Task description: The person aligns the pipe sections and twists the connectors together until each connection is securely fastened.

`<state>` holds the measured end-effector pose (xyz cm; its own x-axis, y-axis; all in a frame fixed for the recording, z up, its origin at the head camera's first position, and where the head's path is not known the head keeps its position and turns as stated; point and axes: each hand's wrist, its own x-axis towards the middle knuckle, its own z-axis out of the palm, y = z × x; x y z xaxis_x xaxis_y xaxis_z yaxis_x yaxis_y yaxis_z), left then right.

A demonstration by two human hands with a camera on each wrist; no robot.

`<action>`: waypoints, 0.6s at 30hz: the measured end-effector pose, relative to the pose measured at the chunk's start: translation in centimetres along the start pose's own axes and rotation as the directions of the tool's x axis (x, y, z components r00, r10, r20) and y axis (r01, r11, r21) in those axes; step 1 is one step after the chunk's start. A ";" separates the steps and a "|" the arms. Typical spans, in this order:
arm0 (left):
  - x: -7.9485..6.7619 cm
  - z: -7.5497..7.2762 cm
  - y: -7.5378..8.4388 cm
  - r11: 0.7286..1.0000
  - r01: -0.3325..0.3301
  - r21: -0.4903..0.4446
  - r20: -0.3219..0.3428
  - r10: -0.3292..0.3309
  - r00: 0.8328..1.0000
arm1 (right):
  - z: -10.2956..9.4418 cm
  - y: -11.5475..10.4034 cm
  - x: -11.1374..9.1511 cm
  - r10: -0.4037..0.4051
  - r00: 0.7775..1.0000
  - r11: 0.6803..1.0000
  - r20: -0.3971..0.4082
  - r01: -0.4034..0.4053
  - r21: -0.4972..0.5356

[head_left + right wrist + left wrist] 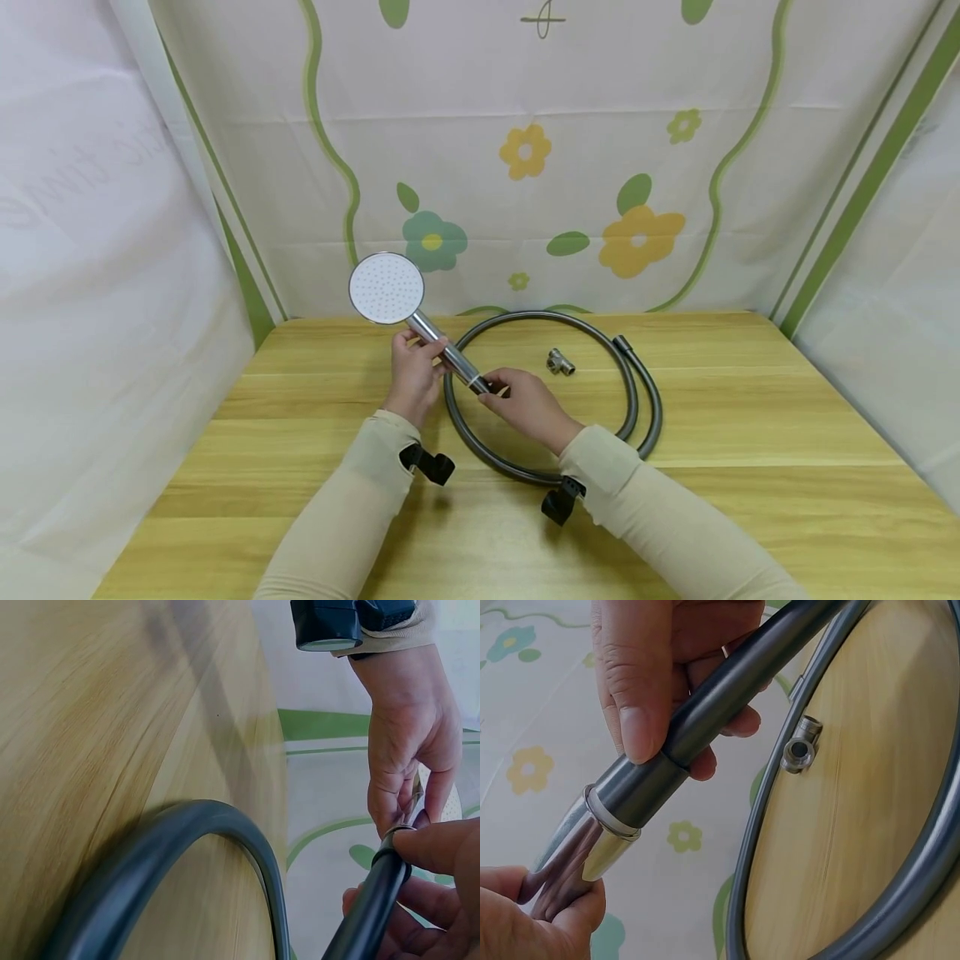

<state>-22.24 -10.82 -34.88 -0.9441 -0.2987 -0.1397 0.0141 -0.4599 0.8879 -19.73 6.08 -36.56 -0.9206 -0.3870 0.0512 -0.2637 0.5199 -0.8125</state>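
A chrome shower head (386, 288) with a round white nozzle face is held tilted above the table, its handle (574, 859) running down to the right. My left hand (416, 373) grips that handle between thumb and fingers. At the handle's lower end, my right hand (531, 408) pinches the dark end fitting (641, 787) of a grey shower hose (369, 907). In the left wrist view the fitting meets the chrome handle, with a thin white ring showing between them. The rest of the hose loops round on the table.
Inside the hose loop lies a small metal tee fitting (559, 362). The hose's other end (622, 343) rests at the right of the loop. Behind the wooden table (720, 500) hangs a flowered cloth (465, 167), with white cloth walls at both sides.
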 end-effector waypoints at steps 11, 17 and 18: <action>0.5 -0.4 0.3 1.000 0.012 0.009 0.001 -0.012 1.000 | 0.3 -0.3 0.3 -0.010 0.999 1.000 0.032 0.010 -0.011; 0.7 -0.6 0.3 1.000 0.020 0.021 -0.009 -0.020 1.000 | 0.5 -0.4 0.4 -0.017 0.999 1.000 0.041 0.017 -0.008; 0.7 -0.7 0.3 1.000 0.023 0.021 -0.011 -0.022 1.000 | 0.5 -0.5 0.4 -0.017 0.999 1.000 0.042 0.017 -0.009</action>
<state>-22.71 -11.73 -35.04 -0.9405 -0.2975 -0.1644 -0.0143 -0.4486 0.8936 -19.84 5.27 -36.48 -0.9032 -0.4273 0.0407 -0.2821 0.5196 -0.8065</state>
